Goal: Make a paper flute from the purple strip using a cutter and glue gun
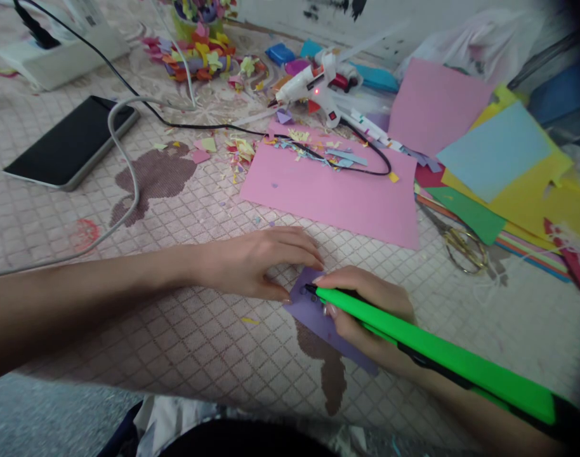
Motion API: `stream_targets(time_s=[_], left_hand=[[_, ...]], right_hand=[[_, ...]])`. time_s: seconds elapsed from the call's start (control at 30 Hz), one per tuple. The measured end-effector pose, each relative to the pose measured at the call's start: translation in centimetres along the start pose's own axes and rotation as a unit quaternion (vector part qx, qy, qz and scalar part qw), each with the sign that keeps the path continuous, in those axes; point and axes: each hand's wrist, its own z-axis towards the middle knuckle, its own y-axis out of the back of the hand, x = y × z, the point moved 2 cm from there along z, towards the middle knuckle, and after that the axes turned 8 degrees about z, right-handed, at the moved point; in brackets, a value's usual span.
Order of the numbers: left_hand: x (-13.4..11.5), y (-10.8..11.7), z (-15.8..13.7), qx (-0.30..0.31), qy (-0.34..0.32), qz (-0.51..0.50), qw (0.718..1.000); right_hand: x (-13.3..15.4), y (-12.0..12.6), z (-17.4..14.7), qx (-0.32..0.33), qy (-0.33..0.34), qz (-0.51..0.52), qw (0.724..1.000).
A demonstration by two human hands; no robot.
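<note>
Right hand (382, 298): one, closed round a bright green pen-like tool (423, 327) with a black tip, set at the upper end of the work. Left hand (256, 259): one, fingers parted, gripping nothing, thumb at the work's left corner. Work: one narrow piece of purple paper (313, 314), flat on the pale diamond-patterned tablecloth (199, 336), partly covered by the right hand. Progress: small dark ring-shaped marks near the upper end; marking judged to be in its early part, the visible remainder looking mostly bare. No cut seen in the piece. Beyond: one rectangular pink paper sheet (328, 206) bearing coloured paper clippings (351, 155); one white plastic glue gun (309, 86), red light lit; one pair of gold-handled metal scissors (465, 237), well apart from both hands.
</note>
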Motion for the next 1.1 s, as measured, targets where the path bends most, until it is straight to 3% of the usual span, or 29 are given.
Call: stream_targets(time_s=[0.13,0.4,1.1], left_hand=[[0.0,-0.2,0.1,-0.011,-0.009,0.008,1.0],[0.0,-0.3,-0.1,-0.019,-0.008,0.018,1.0],[0.0,-0.3,0.0,-0.007,0.003,0.003,1.0]], right_hand=[[0.2,0.0,0.1,0.007,0.003,-0.001,1.0],[-0.6,0.8,-1.1,-0.008,-0.111,0.07,0.991],[0.2,0.0,-0.4,-0.027,-0.067,0.035,0.997]])
